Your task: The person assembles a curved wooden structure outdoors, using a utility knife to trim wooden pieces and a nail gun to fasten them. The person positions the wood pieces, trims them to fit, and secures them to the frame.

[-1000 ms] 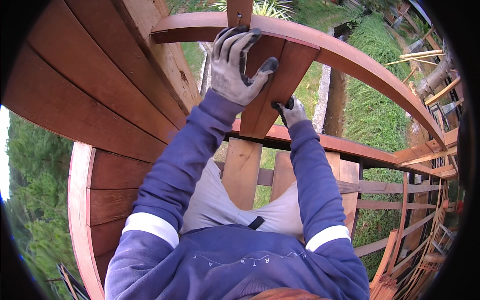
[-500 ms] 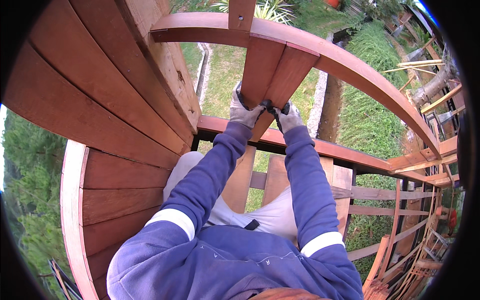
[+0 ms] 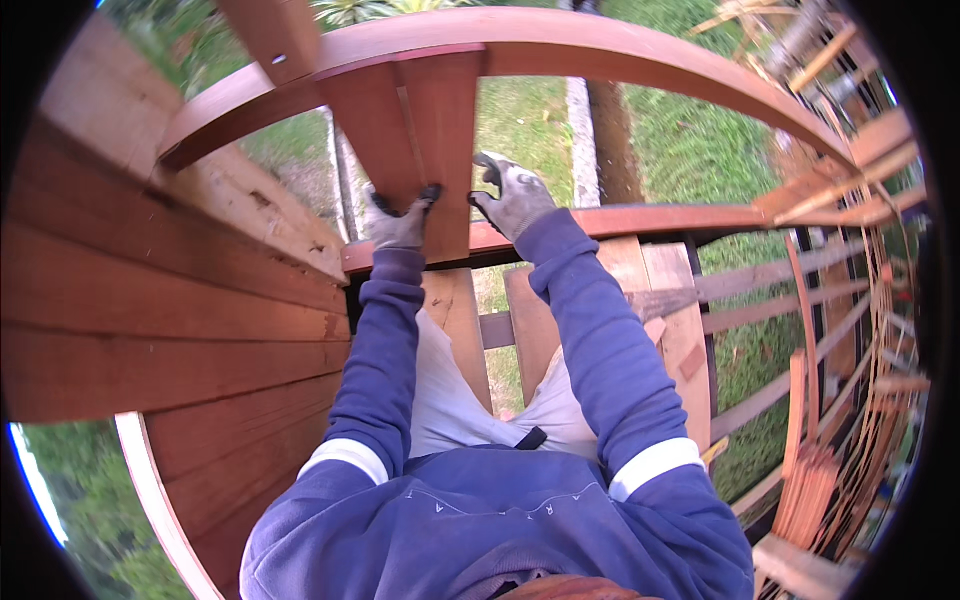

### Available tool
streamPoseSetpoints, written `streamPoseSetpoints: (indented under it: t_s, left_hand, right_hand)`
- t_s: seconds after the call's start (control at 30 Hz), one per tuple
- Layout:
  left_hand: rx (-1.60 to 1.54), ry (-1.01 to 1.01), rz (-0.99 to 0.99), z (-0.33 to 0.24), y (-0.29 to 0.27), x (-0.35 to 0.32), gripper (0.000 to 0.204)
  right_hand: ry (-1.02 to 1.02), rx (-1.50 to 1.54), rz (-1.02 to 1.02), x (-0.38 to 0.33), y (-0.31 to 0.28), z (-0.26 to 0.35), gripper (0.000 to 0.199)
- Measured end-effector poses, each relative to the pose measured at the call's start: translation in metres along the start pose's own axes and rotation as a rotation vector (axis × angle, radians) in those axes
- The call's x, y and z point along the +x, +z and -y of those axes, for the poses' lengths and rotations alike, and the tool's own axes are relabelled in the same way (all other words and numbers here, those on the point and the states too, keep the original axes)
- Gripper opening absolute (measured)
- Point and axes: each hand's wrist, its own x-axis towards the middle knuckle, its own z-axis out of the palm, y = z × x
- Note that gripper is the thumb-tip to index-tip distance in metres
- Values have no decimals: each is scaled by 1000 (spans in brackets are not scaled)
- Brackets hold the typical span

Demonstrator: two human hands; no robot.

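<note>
Two reddish-brown wooden boards, a left one point(image 3: 368, 125) and a right one point(image 3: 445, 130), stand side by side with a thin seam between them. Their upper ends meet the curved wooden rail point(image 3: 590, 40); lower down, the right one passes in front of the straight wooden rail point(image 3: 650, 220). My gloved left hand point(image 3: 398, 222) grips the left board near its lower part, thumb across its face and the other fingers partly hidden behind. Just off the right board's edge is my gloved right hand point(image 3: 520, 195), thumb and fingers apart, holding nothing.
A wall of curved reddish planks point(image 3: 180, 290) rises close on my left, beside a pale wooden post point(image 3: 230, 180). Light planks point(image 3: 455, 330) with gaps lie under my legs. At right are slatted framing point(image 3: 770, 270) and stacked timber strips point(image 3: 808, 495). Grass shows below.
My right hand has come off the boards and opened to their right. My left hand keeps its hold. The view has turned, so the boards appear farther left.
</note>
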Motion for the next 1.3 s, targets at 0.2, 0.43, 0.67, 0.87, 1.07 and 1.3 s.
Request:
streamPoseSetpoints:
  t_s: [0.2,0.43,0.67,0.87,1.07,1.3]
  left_hand:
    - [-6,33,-21,3,-5,9,69]
    - [94,64,92,-19,3,-10,69]
    - [23,117,103,-8,-4,-1,65]
    - [83,109,85,4,-9,13,63]
    - [-120,14,95,9,-1,13,63]
    - [-200,-40,59,2,-2,2,66]
  right_hand:
    - [-189,267,-466,-124,-143,-6,43]
    - [904,-330,-106,-521,30,-106,43]
    - [1605,4,-99,-634,172,-51,48]
    - [1542,-588,-317,-591,81,-181,72]
    - [1838,-438,77,-601,38,-289,83]
    - [1780,-641,60,-608,12,-293,50]
